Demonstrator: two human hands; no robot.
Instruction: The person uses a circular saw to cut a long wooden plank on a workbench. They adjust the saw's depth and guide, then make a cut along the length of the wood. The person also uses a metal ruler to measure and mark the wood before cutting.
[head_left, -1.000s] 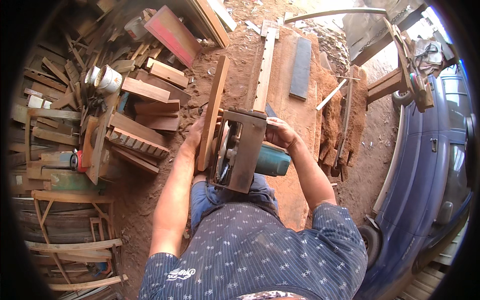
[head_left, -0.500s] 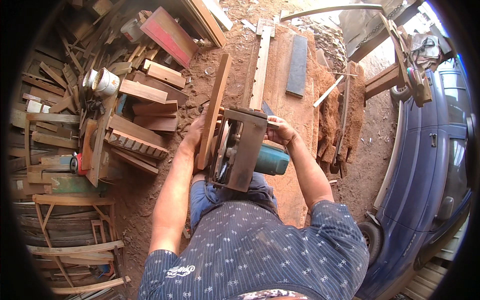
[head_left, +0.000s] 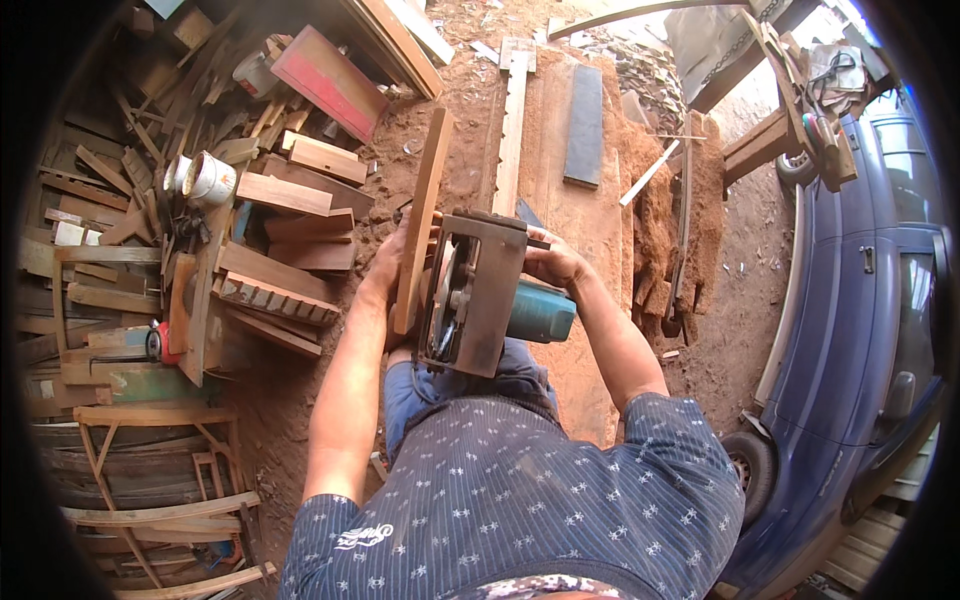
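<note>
In front of my waist I hold a circular saw (head_left: 483,295), tilted so its dark metal base plate faces up toward me. Its teal motor housing (head_left: 541,312) juts out to the right. A long wooden strip (head_left: 424,220) stands along the saw's left side. My left hand (head_left: 388,262) is closed at that side, its fingers partly hidden behind the strip. At the far right corner of the base, my right hand (head_left: 556,262) has its fingers bent round a small dark part. Beyond the saw, a notched wooden batten (head_left: 512,130) lies lengthwise on a plank surface (head_left: 550,140).
A dark flat board (head_left: 583,125) rests on the planks. Sawdust-covered timbers (head_left: 655,240) lie to the right, with a blue car (head_left: 825,290) beyond. Stacked offcuts (head_left: 285,195), white buckets (head_left: 210,178) and a red-faced board (head_left: 330,80) crowd the left side.
The saw and both hands stay in nearly the same place, with the base plate tilted slightly differently. The surroundings have shifted a little in the view.
</note>
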